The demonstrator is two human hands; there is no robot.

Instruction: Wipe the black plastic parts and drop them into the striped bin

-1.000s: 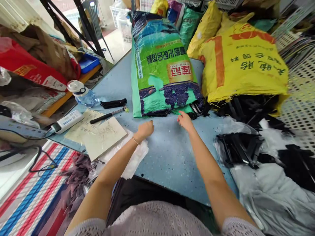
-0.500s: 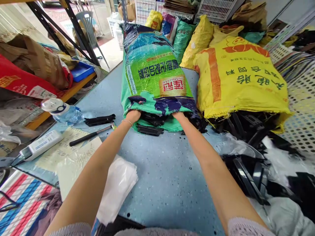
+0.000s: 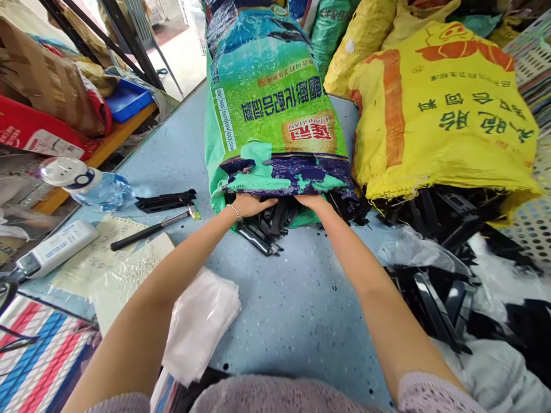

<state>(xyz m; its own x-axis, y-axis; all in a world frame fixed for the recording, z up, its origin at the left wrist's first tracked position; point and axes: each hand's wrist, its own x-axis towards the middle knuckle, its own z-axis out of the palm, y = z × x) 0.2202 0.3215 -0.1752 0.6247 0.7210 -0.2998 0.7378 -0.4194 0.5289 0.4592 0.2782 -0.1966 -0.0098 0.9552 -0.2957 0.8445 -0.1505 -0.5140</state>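
Observation:
A large green woven sack [image 3: 279, 109] with blue and purple print lies on the table, its mouth facing me. Black plastic parts [image 3: 262, 229] spill from the opening. My left hand [image 3: 252, 204], wearing a beaded bracelet, is at the left of the mouth; its thumb stretches over the black parts, while the other fingers are largely under the sack's edge. At the right of the mouth, my right hand [image 3: 310, 201] reaches in, its fingers hidden beneath the sack's rim.
To the right, a yellow sack [image 3: 443, 120] holds more black parts. Plastic-wrapped black pieces [image 3: 439, 304] lie nearer. On the left are a water bottle [image 3: 88, 183], a screwdriver-like tool [image 3: 150, 229], a white tube [image 3: 60, 246], notepaper [image 3: 105, 229] and white plastic bags [image 3: 202, 327].
More black parts now protrude from the green sack's mouth, toward me. My left hand shows more, its thumb out to the right. The view has tilted down and closer.

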